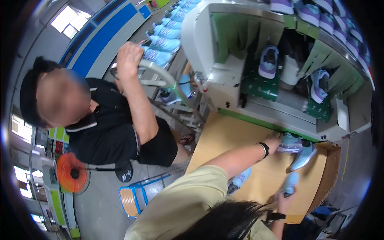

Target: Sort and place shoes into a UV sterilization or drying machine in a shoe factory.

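My left hand [273, 143] reaches across the wooden table [224, 140] and closes at the end of a light blue sneaker [291, 143], its fingers partly hidden. Right beside that shoe, a second light blue sneaker [305, 156] rests at an angle near the far edge of the table. In my right hand [285, 200], closer to me, is another light blue sneaker [291, 182], gripped near its ankle opening. One more light blue sneaker [240, 180] lies on the table, partly covered by my left arm.
Beyond the table stands a machine [276, 116] with green conveyor belts carrying purple-and-white sneakers [269, 63]. A cardboard flap [327, 172] borders the table's right. At left, a person in black [116, 116] grips a metal rack rail [164, 72]. A blue-framed stool [138, 196] and orange fan [72, 172] stand behind.
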`<action>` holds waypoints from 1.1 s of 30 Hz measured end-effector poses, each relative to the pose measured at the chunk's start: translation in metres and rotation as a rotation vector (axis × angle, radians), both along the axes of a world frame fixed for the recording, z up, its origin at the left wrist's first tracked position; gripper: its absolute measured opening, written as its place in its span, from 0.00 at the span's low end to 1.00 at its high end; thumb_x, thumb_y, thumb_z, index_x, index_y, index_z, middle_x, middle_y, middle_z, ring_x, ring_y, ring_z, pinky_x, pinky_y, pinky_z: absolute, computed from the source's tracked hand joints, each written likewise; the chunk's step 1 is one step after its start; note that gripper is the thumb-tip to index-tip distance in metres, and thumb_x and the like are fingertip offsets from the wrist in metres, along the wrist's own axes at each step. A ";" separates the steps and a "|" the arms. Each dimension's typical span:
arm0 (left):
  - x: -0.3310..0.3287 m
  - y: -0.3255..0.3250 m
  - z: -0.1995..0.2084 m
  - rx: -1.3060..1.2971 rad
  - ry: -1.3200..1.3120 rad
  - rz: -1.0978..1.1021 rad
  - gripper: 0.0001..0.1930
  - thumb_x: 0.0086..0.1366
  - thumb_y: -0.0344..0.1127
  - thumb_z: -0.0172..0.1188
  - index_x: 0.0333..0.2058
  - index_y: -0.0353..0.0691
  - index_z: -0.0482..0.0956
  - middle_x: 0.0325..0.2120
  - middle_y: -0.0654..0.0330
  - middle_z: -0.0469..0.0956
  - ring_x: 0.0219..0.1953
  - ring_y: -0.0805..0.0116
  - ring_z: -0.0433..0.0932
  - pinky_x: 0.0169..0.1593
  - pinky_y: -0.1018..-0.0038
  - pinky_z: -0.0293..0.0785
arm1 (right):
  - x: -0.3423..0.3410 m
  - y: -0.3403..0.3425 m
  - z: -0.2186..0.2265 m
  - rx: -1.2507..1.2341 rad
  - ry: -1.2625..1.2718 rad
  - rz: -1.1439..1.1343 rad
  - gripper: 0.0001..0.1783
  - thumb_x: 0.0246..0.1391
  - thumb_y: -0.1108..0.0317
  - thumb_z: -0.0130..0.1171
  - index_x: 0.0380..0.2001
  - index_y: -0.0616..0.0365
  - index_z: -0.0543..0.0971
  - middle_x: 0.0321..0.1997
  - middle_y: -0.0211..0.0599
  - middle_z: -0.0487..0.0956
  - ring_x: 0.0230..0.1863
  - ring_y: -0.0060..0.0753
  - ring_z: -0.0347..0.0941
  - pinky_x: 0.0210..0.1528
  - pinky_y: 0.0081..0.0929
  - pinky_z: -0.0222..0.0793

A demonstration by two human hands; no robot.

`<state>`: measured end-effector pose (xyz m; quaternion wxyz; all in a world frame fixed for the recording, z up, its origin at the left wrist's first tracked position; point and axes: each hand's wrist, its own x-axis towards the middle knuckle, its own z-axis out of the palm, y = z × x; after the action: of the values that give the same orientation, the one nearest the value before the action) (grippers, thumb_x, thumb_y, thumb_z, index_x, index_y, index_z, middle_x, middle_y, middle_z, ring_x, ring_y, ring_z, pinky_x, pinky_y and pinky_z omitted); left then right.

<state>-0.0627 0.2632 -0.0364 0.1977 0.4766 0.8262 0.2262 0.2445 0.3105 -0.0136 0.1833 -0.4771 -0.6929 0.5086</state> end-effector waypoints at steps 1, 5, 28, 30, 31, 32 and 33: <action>-0.003 -0.010 -0.023 0.144 0.191 -0.024 0.31 0.55 0.30 0.56 0.60 0.35 0.64 0.53 0.45 0.68 0.55 0.46 0.69 0.59 0.57 0.65 | 0.004 -0.026 -0.010 0.150 -0.077 0.151 0.36 0.43 0.80 0.57 0.59 0.61 0.62 0.54 0.43 0.67 0.56 0.40 0.64 0.58 0.35 0.64; -0.039 -0.110 0.003 0.137 0.417 -0.135 0.28 0.56 0.30 0.56 0.58 0.41 0.67 0.47 0.51 0.71 0.51 0.51 0.70 0.55 0.58 0.66 | -0.031 -0.021 0.004 0.219 -0.068 0.320 0.38 0.48 0.64 0.70 0.59 0.63 0.63 0.57 0.49 0.66 0.62 0.49 0.61 0.66 0.40 0.54; -0.012 -0.229 0.041 0.446 -0.989 0.506 0.35 0.73 0.53 0.47 0.69 0.39 0.51 0.68 0.49 0.56 0.67 0.55 0.59 0.60 0.71 0.64 | -0.080 -0.050 0.098 -0.181 0.496 0.207 0.16 0.61 0.59 0.60 0.49 0.51 0.73 0.32 0.22 0.75 0.34 0.14 0.66 0.37 0.15 0.61; -0.001 -0.232 0.055 0.622 -1.010 0.524 0.36 0.72 0.54 0.47 0.70 0.44 0.49 0.69 0.55 0.56 0.64 0.58 0.63 0.58 0.73 0.65 | -0.091 -0.068 0.102 -0.244 0.479 0.278 0.15 0.62 0.58 0.60 0.48 0.52 0.74 0.31 0.23 0.75 0.33 0.14 0.66 0.35 0.15 0.61; 0.012 -0.236 0.063 0.626 -1.023 0.363 0.38 0.70 0.56 0.50 0.71 0.47 0.46 0.70 0.55 0.53 0.66 0.57 0.60 0.60 0.69 0.63 | -0.096 -0.073 0.097 -0.250 0.479 0.283 0.15 0.62 0.58 0.60 0.48 0.52 0.74 0.31 0.23 0.75 0.33 0.14 0.66 0.35 0.15 0.61; 0.026 -0.243 0.078 0.625 -1.028 0.200 0.41 0.68 0.57 0.53 0.71 0.50 0.43 0.71 0.56 0.49 0.69 0.55 0.56 0.63 0.65 0.61 | -0.102 -0.080 0.091 -0.263 0.425 0.264 0.16 0.63 0.57 0.58 0.48 0.52 0.74 0.33 0.22 0.75 0.33 0.12 0.65 0.33 0.14 0.59; 0.053 -0.254 0.097 0.554 -1.064 0.093 0.49 0.61 0.56 0.62 0.72 0.56 0.41 0.72 0.55 0.44 0.72 0.54 0.48 0.68 0.58 0.53 | -0.111 -0.086 0.086 -0.271 0.370 0.239 0.16 0.64 0.56 0.57 0.49 0.52 0.74 0.34 0.22 0.75 0.33 0.10 0.64 0.32 0.13 0.58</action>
<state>-0.0099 0.0088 0.0606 0.4425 0.2950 0.5442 0.6489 0.1332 0.2245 0.0721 0.1799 -0.3109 -0.6248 0.6933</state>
